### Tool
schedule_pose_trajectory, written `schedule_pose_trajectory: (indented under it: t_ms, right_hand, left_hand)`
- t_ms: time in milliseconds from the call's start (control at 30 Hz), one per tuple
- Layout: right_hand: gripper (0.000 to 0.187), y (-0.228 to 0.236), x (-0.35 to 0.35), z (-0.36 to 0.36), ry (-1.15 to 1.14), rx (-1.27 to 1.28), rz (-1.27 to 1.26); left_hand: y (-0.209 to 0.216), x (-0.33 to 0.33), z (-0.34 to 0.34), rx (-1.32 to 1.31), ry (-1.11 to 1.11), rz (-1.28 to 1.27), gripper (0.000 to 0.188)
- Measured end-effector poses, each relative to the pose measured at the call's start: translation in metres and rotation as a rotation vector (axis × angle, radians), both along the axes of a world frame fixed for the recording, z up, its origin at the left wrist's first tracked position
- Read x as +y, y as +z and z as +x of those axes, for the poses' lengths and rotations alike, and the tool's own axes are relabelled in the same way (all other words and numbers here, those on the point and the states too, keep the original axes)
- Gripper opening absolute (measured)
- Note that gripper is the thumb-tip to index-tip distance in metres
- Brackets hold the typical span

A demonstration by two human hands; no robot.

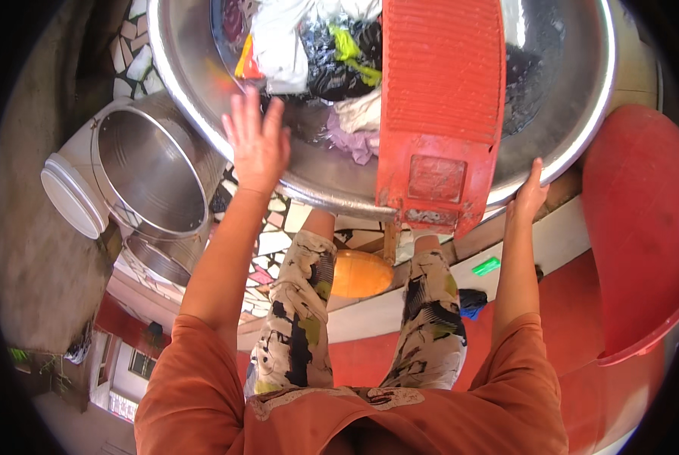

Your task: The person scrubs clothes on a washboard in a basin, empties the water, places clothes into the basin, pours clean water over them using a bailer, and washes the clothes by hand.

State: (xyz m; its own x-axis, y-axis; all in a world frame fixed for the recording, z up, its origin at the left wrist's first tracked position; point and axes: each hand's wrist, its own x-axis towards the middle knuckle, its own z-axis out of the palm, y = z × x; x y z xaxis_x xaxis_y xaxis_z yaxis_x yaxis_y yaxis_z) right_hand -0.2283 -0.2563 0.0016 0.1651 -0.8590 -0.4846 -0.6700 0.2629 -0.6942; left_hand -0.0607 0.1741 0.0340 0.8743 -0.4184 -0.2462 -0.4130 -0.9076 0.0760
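A wide, shiny metal basin (320,196) holds water and wet laundry in front of me. A red ribbed washboard (442,83) stands across it, its lower end jutting over the near rim. Left of the board lie a white garment (280,49), a black and bright yellow-green cloth (345,47) and a pale purple cloth (348,142). My left hand (258,144) is over the basin's near-left edge, fingers spread, with nothing in it. At the near-right rim, my right hand (529,199) grips the basin's edge; its fingers are partly hidden under the rim.
To the left stand a large metal bucket (116,114) and a pale lidded pail (74,196). A big red plastic tub (635,220) leans at the right. Between my legs is a round orange stool top (361,274). Broken-tile paving (267,243) lies under the basin.
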Motion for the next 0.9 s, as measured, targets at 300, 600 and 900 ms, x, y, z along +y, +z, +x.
schedule_pose_trajectory:
  t_ms: [300, 600, 900]
  right_hand:
    - [0.039, 0.009, 0.011, 0.013, -0.128, -0.106, 0.215]
    - [0.053, 0.006, -0.017, 0.018, -0.009, -0.230, 0.309]
    - [0.052, 0.016, -0.044, 0.002, -0.027, -0.262, 0.439]
  left_hand:
    - [0.006, 0.033, -0.044, 0.185, 1.328, -0.550, 0.069]
    - [-0.005, 0.013, -0.065, 0.346, 1.637, -0.914, 0.040]
    - [0.000, -0.017, -0.121, 0.373, 1.688, -1.061, 0.028]
